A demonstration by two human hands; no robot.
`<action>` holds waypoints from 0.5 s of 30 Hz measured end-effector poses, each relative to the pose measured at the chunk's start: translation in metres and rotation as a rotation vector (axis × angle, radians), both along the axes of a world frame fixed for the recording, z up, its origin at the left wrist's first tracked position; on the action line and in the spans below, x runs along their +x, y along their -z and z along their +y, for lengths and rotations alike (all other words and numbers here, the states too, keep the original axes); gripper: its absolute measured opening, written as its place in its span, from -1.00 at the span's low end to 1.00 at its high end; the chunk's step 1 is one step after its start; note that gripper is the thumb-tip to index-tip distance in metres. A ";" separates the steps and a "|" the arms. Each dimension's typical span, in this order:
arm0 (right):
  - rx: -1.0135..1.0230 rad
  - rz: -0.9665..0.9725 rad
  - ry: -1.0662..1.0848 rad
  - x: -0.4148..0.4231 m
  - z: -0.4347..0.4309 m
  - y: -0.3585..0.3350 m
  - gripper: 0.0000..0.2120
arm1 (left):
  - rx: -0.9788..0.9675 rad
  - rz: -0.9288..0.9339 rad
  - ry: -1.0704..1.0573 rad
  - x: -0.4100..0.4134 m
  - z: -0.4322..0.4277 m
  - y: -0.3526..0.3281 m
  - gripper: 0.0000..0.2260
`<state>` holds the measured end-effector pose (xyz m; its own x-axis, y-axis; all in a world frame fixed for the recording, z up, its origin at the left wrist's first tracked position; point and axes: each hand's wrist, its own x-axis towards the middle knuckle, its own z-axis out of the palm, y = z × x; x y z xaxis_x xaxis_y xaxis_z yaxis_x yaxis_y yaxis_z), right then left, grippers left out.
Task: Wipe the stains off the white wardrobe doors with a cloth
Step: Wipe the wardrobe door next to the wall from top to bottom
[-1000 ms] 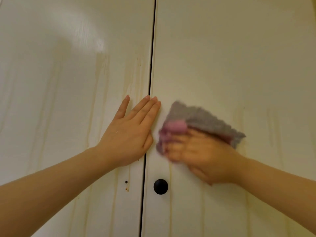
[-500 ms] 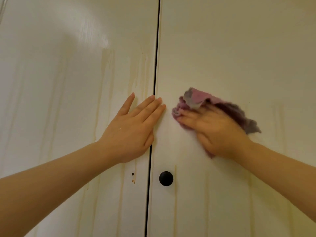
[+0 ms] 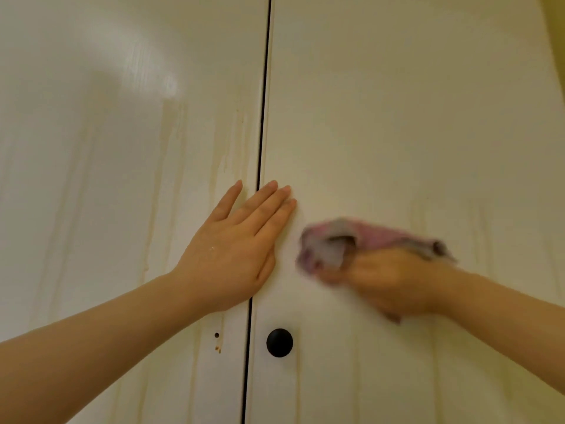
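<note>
Two white wardrobe doors are filling the view, the left door (image 3: 91,148) and the right door (image 3: 397,102) being divided by a dark gap (image 3: 264,87). Yellowish drip stains (image 3: 171,166) are being shown down the left door, with fainter ones on the right. The cloth (image 3: 336,243) (pink and grey, blurred by motion) is being pressed to the right door, just beside the gap and above the black knob (image 3: 279,342). The stains are likely being smeared rather than lifted if one soiled fold is being used throughout; the bunched cloth could be snagged on the knob on a low stroke; the heavier streaks on the left door are at risk of being missed. The cloth is being gripped by the right hand (image 3: 388,280), fingers curled over it, though the exact hold is being hidden by blur. The left hand (image 3: 232,255) is being held flat with straight fingers, holding nothing, its palm on the left door and its fingertips reaching across the gap.
</note>
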<state>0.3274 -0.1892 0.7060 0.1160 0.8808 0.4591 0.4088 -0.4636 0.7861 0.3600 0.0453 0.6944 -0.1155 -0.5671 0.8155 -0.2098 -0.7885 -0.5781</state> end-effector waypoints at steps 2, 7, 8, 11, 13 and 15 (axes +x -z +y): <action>0.299 0.045 -0.144 0.001 -0.019 -0.026 -0.77 | 0.022 -0.015 0.002 0.001 -0.007 -0.001 -0.52; 0.062 -0.045 0.045 -0.005 -0.033 0.012 -0.62 | -0.049 -0.026 0.067 0.002 -0.028 -0.008 -0.53; -0.040 -0.012 0.055 -0.007 -0.037 0.016 -0.62 | -0.042 -0.030 0.077 0.002 -0.032 -0.008 -0.53; 0.203 -0.033 0.098 -0.010 -0.055 -0.013 -0.61 | -0.017 -0.042 0.096 0.004 -0.042 -0.009 -0.53; 0.582 -0.051 0.023 -0.009 -0.058 -0.031 -0.57 | -0.030 -0.043 0.110 0.003 -0.048 -0.011 -0.53; 0.591 -0.092 0.027 -0.006 -0.049 -0.016 -0.57 | -0.037 -0.044 0.126 0.002 -0.053 -0.013 -0.53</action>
